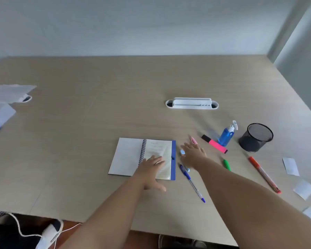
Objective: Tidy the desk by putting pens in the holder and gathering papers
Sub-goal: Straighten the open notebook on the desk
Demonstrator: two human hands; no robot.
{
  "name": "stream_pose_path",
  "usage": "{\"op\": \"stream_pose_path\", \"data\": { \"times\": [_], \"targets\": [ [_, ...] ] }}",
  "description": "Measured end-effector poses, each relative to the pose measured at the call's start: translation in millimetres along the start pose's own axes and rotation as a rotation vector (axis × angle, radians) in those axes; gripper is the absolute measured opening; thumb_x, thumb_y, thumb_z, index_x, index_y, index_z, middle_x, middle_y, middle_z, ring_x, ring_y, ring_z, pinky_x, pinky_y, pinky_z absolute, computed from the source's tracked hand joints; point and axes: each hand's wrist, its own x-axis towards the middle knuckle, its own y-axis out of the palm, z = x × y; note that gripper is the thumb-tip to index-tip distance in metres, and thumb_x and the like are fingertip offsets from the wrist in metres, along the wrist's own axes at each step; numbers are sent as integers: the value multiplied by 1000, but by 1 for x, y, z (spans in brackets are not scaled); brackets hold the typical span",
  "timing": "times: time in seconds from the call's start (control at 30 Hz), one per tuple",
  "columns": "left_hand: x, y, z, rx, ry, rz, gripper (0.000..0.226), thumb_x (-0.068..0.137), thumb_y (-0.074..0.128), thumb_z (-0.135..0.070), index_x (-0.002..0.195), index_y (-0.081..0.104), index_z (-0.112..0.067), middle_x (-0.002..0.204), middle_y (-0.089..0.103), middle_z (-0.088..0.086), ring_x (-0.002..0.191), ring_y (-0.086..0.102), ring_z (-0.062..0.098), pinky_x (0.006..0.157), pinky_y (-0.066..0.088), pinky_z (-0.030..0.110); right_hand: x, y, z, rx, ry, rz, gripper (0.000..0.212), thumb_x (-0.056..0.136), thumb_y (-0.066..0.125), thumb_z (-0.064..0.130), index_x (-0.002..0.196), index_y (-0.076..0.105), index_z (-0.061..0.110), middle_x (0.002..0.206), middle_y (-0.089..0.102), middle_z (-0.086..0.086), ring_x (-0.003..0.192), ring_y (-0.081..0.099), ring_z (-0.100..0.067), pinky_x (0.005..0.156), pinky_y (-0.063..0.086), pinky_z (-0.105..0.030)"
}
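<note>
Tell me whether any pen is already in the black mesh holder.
No: the black mesh holder looks empty, and the red pen lies on the desk.

Office: wide laminate desk (pixel 97 105) with built-in cable port (pixel 192 103), mesh pen holder (pixel 256 137), plain walls.

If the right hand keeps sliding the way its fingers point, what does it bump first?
Probably the pink pen, lying just beyond the right hand; its fingertips may already touch it.

Wall (pixel 133 24): pale grey | desk (pixel 79 132): light wood | floor (pixel 142 239): possibly reddish-brown
</note>
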Motion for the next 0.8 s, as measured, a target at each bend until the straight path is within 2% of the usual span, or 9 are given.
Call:
{"op": "stream_pose_path", "data": {
  "times": [0.17,0.27,0.4,0.57,0.67,0.8],
  "targets": [
    [10,4,3,-257,-65,-144,67,74,77,-39,136,52,-30,151,35,-9,141,27,12,112,29,34,2,24,9,-52,-112,34,59,96,38,25,152,21,22,163,14,7,151,5,-21,122,5,-41],
    [9,6,4,-297,-37,-277,40,84,68,-26,123,63,-30,132,57,-8,124,47,16,101,43,35,4,30,6,-136,-142,36,56,96,36,25,151,23,23,162,14,6,150,4,-21,121,5,-41],
    [1,-4,2,-244,-146,-587,38,89,58,-18,125,58,-28,98,70,-1,94,60,24,80,52,36,2,38,8,-173,-165,23,57,96,37,23,151,23,24,162,14,7,150,3,-20,122,3,-42],
    [-28,-7,37,-533,-471,-977,34,84,64,-19,117,57,-25,88,70,-2,87,60,25,76,50,39,-1,46,11,-192,-232,-42,62,97,40,32,153,15,28,163,7,10,151,-1,-18,122,-4,-44],
    [-53,7,72,-555,-642,-1006,32,84,62,-21,115,56,-27,92,69,0,88,60,30,80,51,43,-3,52,16,-221,-298,-8,63,95,44,48,151,21,32,162,13,5,151,1,-21,121,-3,-46],
    [-67,24,99,-541,-789,-887,34,83,62,-23,116,54,-28,83,68,0,90,61,32,80,51,45,-5,63,18,-214,-280,17,71,84,53,63,146,26,41,161,13,6,148,5,-25,118,4,-52]
  ]
}}
